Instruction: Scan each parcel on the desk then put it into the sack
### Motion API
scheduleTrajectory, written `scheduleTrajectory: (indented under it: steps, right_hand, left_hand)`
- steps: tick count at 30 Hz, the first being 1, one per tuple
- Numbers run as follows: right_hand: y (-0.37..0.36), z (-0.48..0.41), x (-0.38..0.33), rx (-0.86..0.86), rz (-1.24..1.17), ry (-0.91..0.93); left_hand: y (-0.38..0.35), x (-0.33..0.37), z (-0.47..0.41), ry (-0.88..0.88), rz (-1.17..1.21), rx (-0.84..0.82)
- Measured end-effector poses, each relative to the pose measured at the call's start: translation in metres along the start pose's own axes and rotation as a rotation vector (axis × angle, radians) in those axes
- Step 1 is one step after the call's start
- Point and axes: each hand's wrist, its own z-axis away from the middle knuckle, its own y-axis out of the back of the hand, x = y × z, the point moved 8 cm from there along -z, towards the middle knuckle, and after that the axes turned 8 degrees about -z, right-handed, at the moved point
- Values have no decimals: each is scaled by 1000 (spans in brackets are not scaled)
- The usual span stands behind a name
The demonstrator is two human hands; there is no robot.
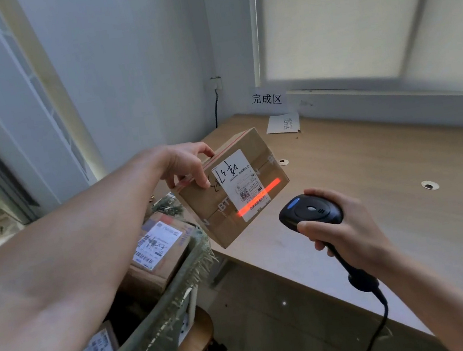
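The parcel [235, 186] is in the left hand [183, 164], above the left edge of the counter [375, 183]. The scanner [310, 211], in the right hand [344, 233], is right of it and nearer. Left of the counter, lower, the sack [167, 314] contains a second parcel [156, 246].

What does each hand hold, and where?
Left hand: brown cardboard parcel, by its upper left edge. Right hand: black handheld scanner, by its handle.
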Motion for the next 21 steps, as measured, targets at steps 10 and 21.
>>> scheduleTrajectory:
  steps: [10, 21]
  right_hand:
    - [-28, -5, -4, -47, -12, 8]
    - [-33, -17, -4, -121, -24, 11]
  left_hand:
    - [10, -30, 11, 26, -2, 14]
    - [13, -42, 22, 84, 35, 28]
